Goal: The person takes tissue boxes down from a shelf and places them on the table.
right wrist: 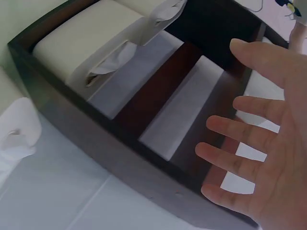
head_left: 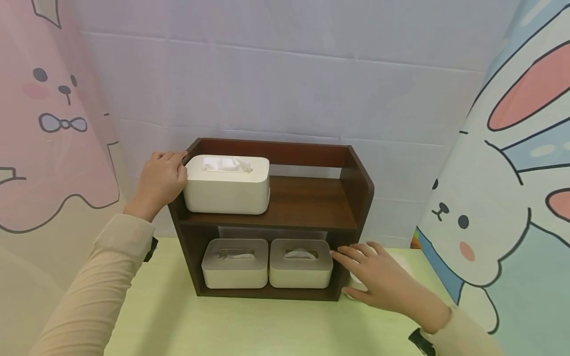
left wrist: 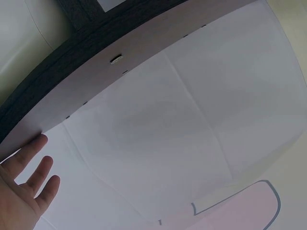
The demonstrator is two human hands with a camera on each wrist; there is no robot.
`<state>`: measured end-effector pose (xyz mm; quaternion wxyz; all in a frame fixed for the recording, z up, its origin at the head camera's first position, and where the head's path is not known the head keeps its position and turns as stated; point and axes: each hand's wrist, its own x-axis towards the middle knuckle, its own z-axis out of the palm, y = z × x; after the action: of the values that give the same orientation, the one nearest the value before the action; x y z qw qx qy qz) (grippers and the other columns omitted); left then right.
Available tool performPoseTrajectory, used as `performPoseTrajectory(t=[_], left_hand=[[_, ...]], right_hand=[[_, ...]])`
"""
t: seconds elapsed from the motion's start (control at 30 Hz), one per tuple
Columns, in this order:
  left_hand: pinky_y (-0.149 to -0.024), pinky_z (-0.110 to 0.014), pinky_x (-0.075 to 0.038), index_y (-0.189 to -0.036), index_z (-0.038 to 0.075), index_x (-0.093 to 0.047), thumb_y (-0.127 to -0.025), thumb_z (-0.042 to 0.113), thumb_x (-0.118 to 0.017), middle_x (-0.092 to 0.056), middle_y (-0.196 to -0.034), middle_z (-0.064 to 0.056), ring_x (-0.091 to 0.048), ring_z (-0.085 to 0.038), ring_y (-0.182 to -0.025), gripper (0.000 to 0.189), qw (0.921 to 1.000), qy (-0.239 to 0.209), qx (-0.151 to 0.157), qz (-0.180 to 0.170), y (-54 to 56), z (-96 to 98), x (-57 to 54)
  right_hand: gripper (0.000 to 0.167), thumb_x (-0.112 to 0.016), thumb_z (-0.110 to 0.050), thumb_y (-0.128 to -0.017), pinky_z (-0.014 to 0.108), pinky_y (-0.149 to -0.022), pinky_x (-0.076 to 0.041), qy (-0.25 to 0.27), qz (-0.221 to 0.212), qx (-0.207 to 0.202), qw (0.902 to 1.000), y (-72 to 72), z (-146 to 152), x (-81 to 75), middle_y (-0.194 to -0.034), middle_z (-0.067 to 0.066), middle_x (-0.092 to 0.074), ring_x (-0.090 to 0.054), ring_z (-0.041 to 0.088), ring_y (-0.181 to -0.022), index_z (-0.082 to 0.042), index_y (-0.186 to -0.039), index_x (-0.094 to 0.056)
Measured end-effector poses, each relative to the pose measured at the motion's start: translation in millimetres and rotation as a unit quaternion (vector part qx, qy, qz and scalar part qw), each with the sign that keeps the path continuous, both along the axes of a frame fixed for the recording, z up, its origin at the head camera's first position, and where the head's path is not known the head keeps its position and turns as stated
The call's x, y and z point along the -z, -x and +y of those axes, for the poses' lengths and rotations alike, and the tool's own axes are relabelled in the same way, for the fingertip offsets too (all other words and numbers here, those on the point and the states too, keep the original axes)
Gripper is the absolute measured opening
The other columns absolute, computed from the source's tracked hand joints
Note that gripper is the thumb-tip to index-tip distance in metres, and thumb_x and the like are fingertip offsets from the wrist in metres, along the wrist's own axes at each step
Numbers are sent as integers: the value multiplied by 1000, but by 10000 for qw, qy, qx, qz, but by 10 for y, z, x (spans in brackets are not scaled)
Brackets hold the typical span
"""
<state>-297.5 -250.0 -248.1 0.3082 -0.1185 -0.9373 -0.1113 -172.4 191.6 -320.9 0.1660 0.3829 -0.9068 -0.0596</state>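
Note:
A dark brown two-tier wooden shelf [head_left: 311,202] stands on the table. At its upper left side panel my left hand [head_left: 160,180] grips the edge, with fingers [left wrist: 41,177] along the outer face. Close to that thumb, a white tissue box [head_left: 227,195] sits on the upper tier. Two tissue boxes with greyish tops, a left one [head_left: 234,274] and a right one [head_left: 300,274], fill the lower tier side by side. My right hand [head_left: 383,279] is spread beside the lower right side panel, holding nothing. Partly behind it, a white tissue box [right wrist: 17,124] lies outside the shelf.
The pale green table [head_left: 249,326] extends in front of the shelf. A white cloth backdrop [head_left: 285,89] hangs behind. Cartoon-printed cloths hang on both sides, a pink figure [head_left: 58,163] at left and a white rabbit [head_left: 485,212] at right.

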Motion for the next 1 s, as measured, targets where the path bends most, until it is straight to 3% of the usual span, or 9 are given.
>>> performPoseTrajectory(t=[0.2,0.37,0.73,1.0], left_hand=[[-91,-57,-35,-123,-4,-53,-91,13,-29,-54,-123,-25,-45,-45,-109,43,10000,19,-41,-58,-2,2,-1],[-90,-59,-35,-125,-2,-52,-91,14,-29,-53,-124,-24,-43,-46,-109,44,9998,-53,-84,-161,-16,7,-9],[-89,-59,-34,-125,-1,-52,-91,15,-29,-53,-124,-24,-42,-45,-109,44,9997,-105,-126,-183,-34,2,-14],[-89,-59,-34,-125,0,-52,-92,15,-29,-53,-125,-23,-43,-44,-109,43,9997,-135,-107,-168,-46,4,-17]], right_hand=[[72,-67,-47,-75,45,-89,-44,122,619,-505,9967,63,-165,-131,-121,3,-58,-54,24,-108,-14,-134,-46],[74,-69,-46,-74,44,-91,-43,182,660,-660,9955,150,-315,-258,-124,4,-57,-53,24,-109,-13,-136,-44],[69,-60,-45,-82,47,-95,-40,445,177,-653,9967,465,-663,-564,-133,5,-50,-49,26,-118,-16,-140,-37],[71,-54,-50,-85,50,-99,-37,328,-256,-346,9985,710,-914,-811,-141,5,-41,-41,28,-126,-17,-143,-31]])
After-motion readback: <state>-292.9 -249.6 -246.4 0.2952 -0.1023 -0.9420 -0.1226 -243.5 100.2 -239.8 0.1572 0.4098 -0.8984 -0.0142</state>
